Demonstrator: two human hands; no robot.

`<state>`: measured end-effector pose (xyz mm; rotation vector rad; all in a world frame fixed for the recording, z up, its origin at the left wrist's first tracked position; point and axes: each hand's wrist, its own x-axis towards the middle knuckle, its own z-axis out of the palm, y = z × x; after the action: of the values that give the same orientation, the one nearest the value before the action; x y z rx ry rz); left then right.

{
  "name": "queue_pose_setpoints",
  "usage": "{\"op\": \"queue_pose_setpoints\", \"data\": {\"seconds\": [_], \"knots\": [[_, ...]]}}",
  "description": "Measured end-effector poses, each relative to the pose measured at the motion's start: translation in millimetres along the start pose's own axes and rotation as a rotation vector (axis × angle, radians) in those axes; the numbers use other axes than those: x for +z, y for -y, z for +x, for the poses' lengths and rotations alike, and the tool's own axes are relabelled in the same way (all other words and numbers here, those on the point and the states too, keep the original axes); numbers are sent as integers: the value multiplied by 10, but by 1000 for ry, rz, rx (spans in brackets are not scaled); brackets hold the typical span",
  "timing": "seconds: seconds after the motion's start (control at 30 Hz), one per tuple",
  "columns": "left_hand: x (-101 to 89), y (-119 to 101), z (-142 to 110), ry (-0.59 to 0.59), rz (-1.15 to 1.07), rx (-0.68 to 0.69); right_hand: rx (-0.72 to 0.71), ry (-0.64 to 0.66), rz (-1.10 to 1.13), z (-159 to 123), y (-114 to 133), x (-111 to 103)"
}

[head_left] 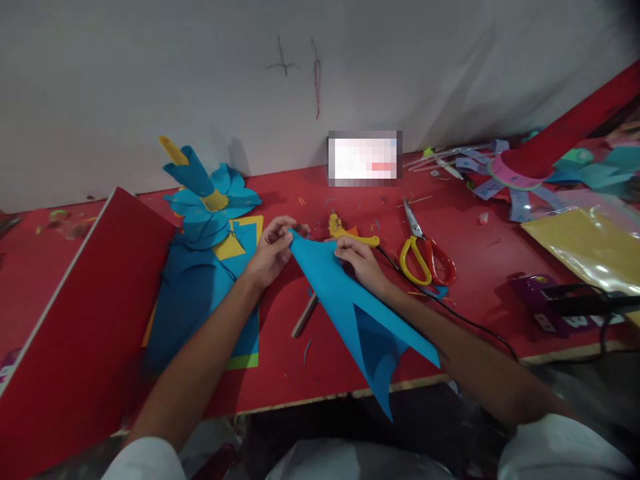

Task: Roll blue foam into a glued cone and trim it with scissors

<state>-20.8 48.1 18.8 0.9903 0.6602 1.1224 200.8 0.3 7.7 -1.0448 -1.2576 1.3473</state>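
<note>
A blue sheet of craft paper (pixel 330 280), curved and with pointed lower ends, hangs between my two hands over the table's front. At its upper left corner my left hand (pixel 276 248) pinches the edge. My right hand (pixel 361 260) grips the top edge farther right. Just behind the paper lies a yellow glue gun (pixel 350 233), partly covered by my right hand. Scissors (pixel 419 250) with one yellow and one red handle rest to the right. Under the sheet's left side a thin brownish stick (pixel 304 317) pokes out.
A blue and yellow paper flower (pixel 213 200) stands back left, near stacked blue sheets (pixel 185 313). A red panel (pixel 85 320) leans at far left. Right are a yellow plastic-wrapped packet (pixel 590 247), a purple box (pixel 540 303) and a black cord (pixel 465 320). A blurred rectangle (pixel 365 159) stands by the wall.
</note>
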Motion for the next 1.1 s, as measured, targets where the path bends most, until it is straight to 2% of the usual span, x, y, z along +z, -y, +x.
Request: {"op": "queue_pose_setpoints", "data": {"seconds": [0.2, 0.5, 0.73, 0.8, 1.0, 1.1], "knots": [[-7, 12, 14, -33, -3, 33, 23, -7, 92, 38, 29, -23], [-1, -2, 12, -12, 26, 31, 65, 87, 141, -61, 81, 104], [-49, -5, 15, -55, -26, 34, -22, -70, 74, -51, 52, 90], [-46, -5, 14, -50, -34, 28, -34, -78, 63, -54, 53, 87], [-58, 13, 0, -40, -33, 81, 146, 1, 111, -114, 67, 97], [-63, 16, -7, 2, -29, 61, 104, -13, 53, -109, 68, 80]]}}
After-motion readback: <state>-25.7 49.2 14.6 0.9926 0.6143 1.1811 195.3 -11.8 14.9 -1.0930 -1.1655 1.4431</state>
